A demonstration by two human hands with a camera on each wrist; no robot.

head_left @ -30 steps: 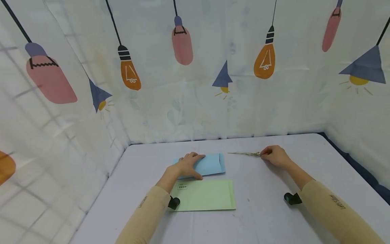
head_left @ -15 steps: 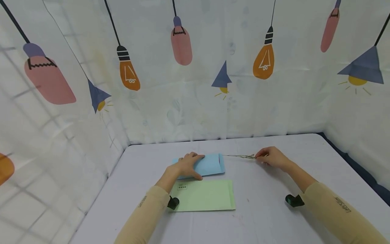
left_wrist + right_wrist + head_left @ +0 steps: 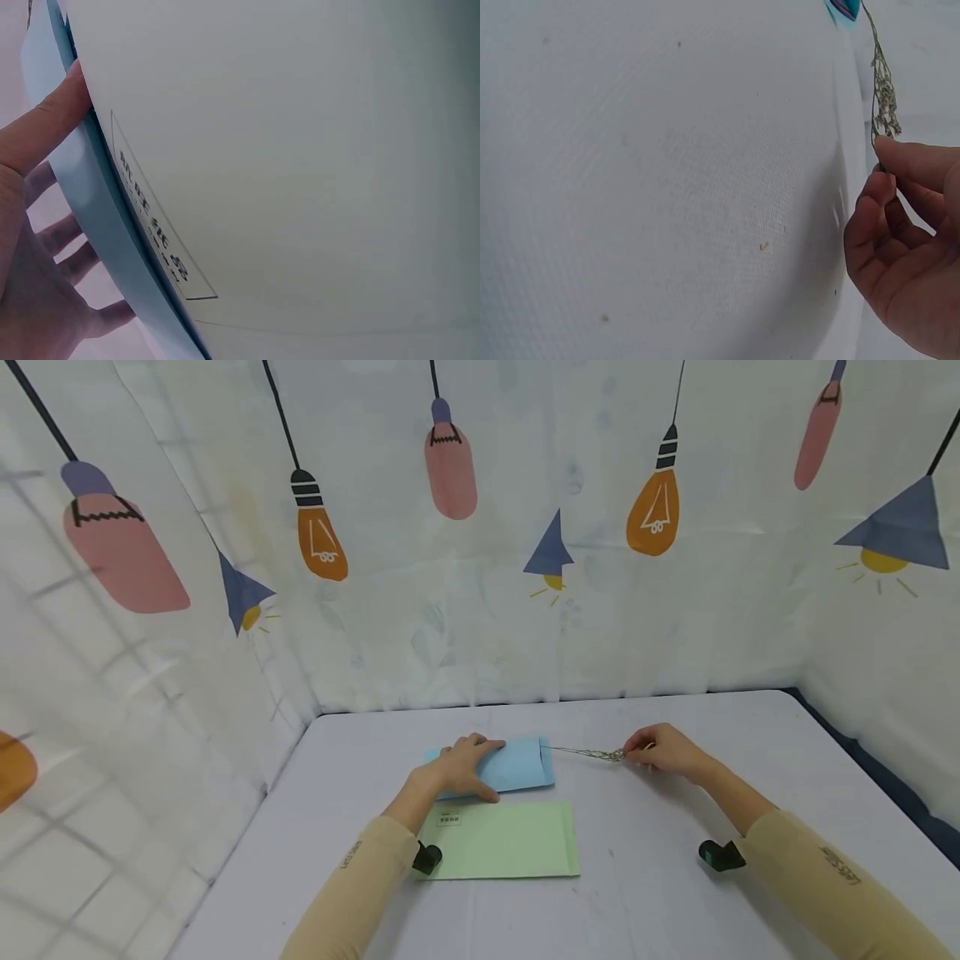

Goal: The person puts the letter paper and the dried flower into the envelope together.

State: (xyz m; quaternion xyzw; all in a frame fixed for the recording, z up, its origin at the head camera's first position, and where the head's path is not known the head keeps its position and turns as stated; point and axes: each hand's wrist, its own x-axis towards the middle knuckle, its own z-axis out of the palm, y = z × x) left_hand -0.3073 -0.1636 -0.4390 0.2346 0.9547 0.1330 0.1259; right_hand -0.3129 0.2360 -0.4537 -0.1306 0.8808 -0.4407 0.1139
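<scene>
While the left hand (image 3: 463, 766) is pressing flat on the blue envelope (image 3: 517, 764) on the desk (image 3: 660, 893), the right hand (image 3: 663, 750) is pinching a dried sprig (image 3: 588, 752), its long axis pointing left at the envelope's open right end.

I am looking down at a pale lavender-grey tabletop (image 3: 675, 893) that is filling the lower part of the head view, with a few small specks showing on its cloth-like surface in the right wrist view. A white curtain (image 3: 480, 610) is hanging behind it and wrapping round both sides, printed with orange bulbs, pink bulbs and blue cone lamps on black cords. Soft, even light is falling across it, and a dark strip (image 3: 877, 768) is showing along the right edge.
</scene>
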